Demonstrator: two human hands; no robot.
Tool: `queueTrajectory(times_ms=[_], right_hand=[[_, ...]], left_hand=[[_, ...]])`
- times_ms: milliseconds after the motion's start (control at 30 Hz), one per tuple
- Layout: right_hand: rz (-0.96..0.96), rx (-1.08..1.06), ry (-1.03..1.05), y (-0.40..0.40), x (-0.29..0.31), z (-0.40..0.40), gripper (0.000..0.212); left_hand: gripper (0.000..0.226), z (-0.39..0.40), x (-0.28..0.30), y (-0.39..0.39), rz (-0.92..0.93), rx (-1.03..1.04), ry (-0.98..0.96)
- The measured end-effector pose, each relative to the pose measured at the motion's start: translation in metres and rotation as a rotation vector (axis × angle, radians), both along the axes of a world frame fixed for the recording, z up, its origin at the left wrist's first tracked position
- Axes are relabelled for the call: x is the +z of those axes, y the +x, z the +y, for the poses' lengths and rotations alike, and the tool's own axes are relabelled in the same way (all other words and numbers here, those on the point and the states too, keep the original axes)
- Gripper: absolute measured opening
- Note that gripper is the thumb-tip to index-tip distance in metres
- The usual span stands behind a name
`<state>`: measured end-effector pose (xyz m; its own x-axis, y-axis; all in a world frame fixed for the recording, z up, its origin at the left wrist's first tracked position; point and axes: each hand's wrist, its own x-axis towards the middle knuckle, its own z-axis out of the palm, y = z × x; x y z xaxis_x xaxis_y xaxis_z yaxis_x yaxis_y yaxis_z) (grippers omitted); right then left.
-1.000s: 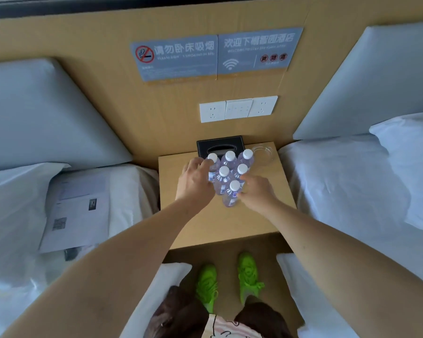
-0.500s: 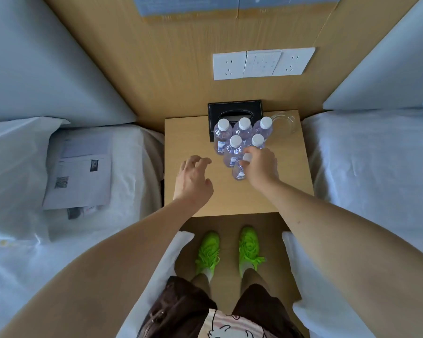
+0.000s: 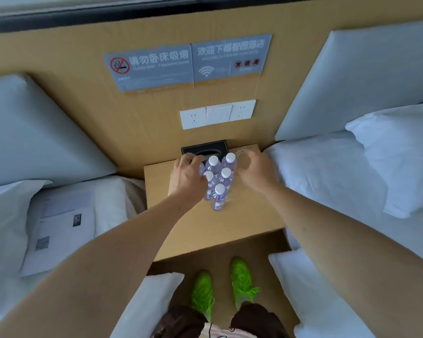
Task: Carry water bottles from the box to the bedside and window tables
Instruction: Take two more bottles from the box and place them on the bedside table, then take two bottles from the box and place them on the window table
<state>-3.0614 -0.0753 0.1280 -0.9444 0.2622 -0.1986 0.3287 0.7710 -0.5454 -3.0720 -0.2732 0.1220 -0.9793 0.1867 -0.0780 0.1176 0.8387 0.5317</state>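
Several small clear water bottles (image 3: 219, 191) with white caps stand in a tight cluster on the wooden bedside table (image 3: 242, 225). My left hand (image 3: 187, 175) is at the cluster's left side, its fingers curled over the back-left bottle and hiding that bottle's cap. My right hand (image 3: 255, 172) is at the cluster's right side. Its blurred fingers curve in a C next to the back-right bottle (image 3: 230, 160), with a small gap between them.
A black tissue box (image 3: 205, 148) and a clear glass dish (image 3: 246, 151) sit at the table's back edge under wall sockets (image 3: 217, 114). White beds flank the table. Papers (image 3: 59, 228) lie on the left bed. My green shoes (image 3: 220, 286) stand in front.
My left hand has gone from the bare tabletop back to the cluster's back-left bottle. My right hand has left the front bottle and moved to the back right. The view has tilted up.
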Motion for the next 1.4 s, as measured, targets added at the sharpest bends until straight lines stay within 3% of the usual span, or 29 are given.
queueTrajectory(times_ms=[133, 267, 533, 733, 1000, 1400], right_hand=[[0.01, -0.078, 0.098, 0.031, 0.044, 0.039, 0.051], [0.011, -0.284, 0.142, 0.086, 0.081, 0.092, 0.059], [0.033, -0.698, 0.299, 0.261, 0.136, 0.186, 0.066], [0.058, -1.003, 0.416, 0.443, 0.155, 0.226, 0.064], [-0.071, -1.388, 0.477, 0.72, 0.174, 0.227, 0.069], [-0.218, -1.994, 0.435, 1.03, 0.183, 0.129, 0.07]], left_hand=[[0.052, 0.05, 0.042, -0.015, 0.075, -0.19, 0.031], [0.053, 0.123, 0.085, -0.003, 0.139, -0.402, 0.067], [0.056, 0.279, 0.145, 0.109, 0.307, -0.897, 0.111], [0.059, 0.377, 0.184, 0.272, 0.368, -1.219, 0.202], [0.062, 0.453, 0.204, 0.546, 0.385, -1.644, 0.281], [0.058, 0.451, 0.207, 0.914, 0.26, -2.27, 0.401]])
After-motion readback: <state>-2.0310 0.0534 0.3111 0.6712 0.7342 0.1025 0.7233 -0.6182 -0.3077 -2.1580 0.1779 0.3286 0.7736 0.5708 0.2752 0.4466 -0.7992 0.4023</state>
